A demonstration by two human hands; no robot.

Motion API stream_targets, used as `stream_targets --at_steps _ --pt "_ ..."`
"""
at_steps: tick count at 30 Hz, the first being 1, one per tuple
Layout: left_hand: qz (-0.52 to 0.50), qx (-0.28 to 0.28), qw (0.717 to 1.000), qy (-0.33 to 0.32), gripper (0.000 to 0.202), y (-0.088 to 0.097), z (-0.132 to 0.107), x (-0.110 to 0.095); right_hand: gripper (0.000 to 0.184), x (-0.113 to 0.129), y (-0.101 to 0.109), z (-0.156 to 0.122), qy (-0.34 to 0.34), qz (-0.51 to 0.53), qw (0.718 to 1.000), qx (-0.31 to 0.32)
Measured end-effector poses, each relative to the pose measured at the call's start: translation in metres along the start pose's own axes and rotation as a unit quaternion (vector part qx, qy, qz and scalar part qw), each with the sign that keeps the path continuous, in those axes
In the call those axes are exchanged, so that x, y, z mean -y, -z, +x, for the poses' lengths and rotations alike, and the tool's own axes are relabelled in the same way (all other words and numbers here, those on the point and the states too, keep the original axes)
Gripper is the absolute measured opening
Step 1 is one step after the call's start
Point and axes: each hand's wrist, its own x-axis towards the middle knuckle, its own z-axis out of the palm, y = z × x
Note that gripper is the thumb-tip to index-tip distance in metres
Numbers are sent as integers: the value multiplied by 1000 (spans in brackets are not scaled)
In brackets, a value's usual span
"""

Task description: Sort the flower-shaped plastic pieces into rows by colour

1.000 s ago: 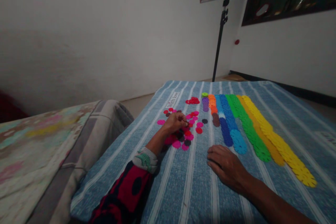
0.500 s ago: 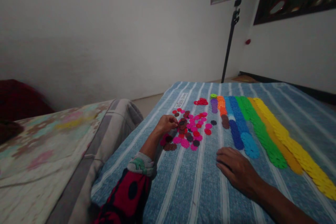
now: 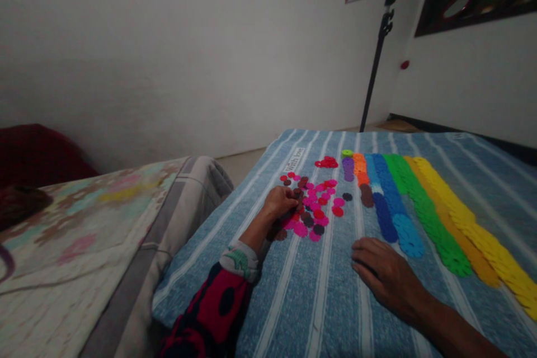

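My left hand [image 3: 280, 202] reaches into a loose pile of pink, red, brown and black notched discs [image 3: 312, 197]. Its thumb and fingers are pinched together at a brown disc [image 3: 298, 194] on the pile's left side; the exact grip is partly hidden. Brown discs [image 3: 277, 232] lie under and below that hand. My right hand [image 3: 384, 265] rests palm down on the striped cloth, fingers lying flat, holding nothing. Beyond its fingertips are overlapping rows of discs: dark blue [image 3: 385, 218], light blue [image 3: 409, 235], green [image 3: 436, 226] and yellow [image 3: 470, 229].
The blue striped cloth [image 3: 293, 313] covers the work surface. Short groups of red [image 3: 326, 162], purple [image 3: 348, 169], orange [image 3: 359, 166] and brown discs [image 3: 367, 196] sit at the back. A floral-covered surface [image 3: 104, 218] is on the left. A light stand [image 3: 377, 56] rises behind.
The view has shifted slightly, moving the scene to the right. My left hand stays pinched at the brown discs in the pile. My right hand still lies on the cloth.
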Motion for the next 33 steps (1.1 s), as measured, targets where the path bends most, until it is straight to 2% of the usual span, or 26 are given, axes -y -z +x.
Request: stream_targets --at_steps 5,9,16,24,29,33 --pt "64 20 998 15 19 3 -3 -4 15 0 0 0 -3 -1 1000 7" --pt "83 39 996 18 18 -1 -4 -6 16 1 1 1 -7 1 1000 14" --pt "28 27 999 1 17 -8 -1 0 15 1 1 2 -5 0 1000 14" --pt "-27 47 998 -11 13 -10 -4 -1 15 2 2 2 -12 6 1000 28" --pt "-27 35 999 -17 13 -2 -4 3 16 1 2 2 -11 -1 1000 20" --pt "-18 61 998 -16 16 8 -6 4 16 0 2 3 -10 2 1000 22"
